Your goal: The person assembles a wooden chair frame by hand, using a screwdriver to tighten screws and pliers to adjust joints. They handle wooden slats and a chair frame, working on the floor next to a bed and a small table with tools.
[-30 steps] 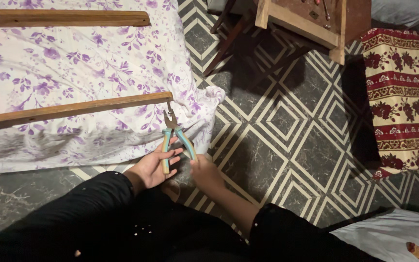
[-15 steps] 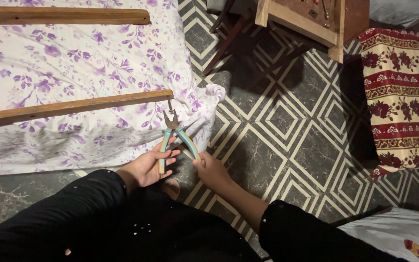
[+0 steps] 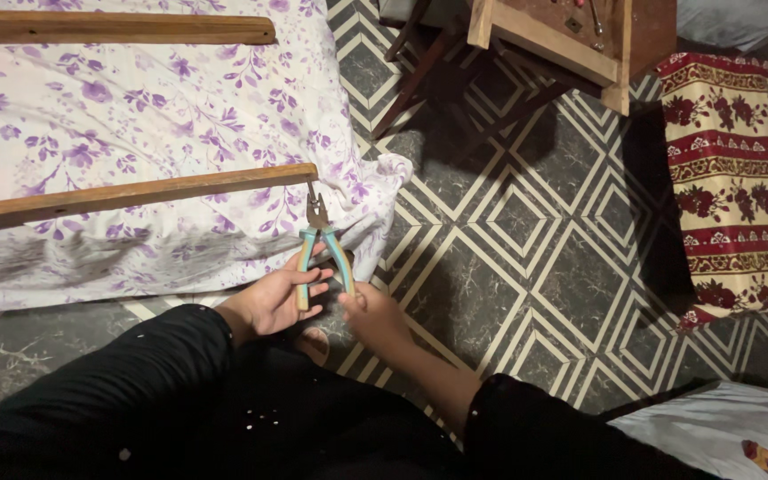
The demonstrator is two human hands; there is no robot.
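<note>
In the head view, the pliers (image 3: pixel 320 244) stood just left of the frame's centre, their teal-and-tan handles spread wide and their dark nose touching the right end of the wooden slat (image 3: pixel 135 194) that lay across the purple-flowered sheet (image 3: pixel 162 107). The left hand (image 3: pixel 275 300) had its fingers curled around the left handle; the right hand (image 3: pixel 373 313) gripped the tip of the right handle. Compared with half a second before, the handles were about as far apart, the nose remained at the slat's end, and both hands had barely shifted. A second slat (image 3: pixel 117 28) lay along the upper left edge. At the upper right stood a wooden stool (image 3: pixel 571 44) over the patterned floor (image 3: pixel 535 267), with a red floral cushion (image 3: pixel 731 178) at the right edge.
</note>
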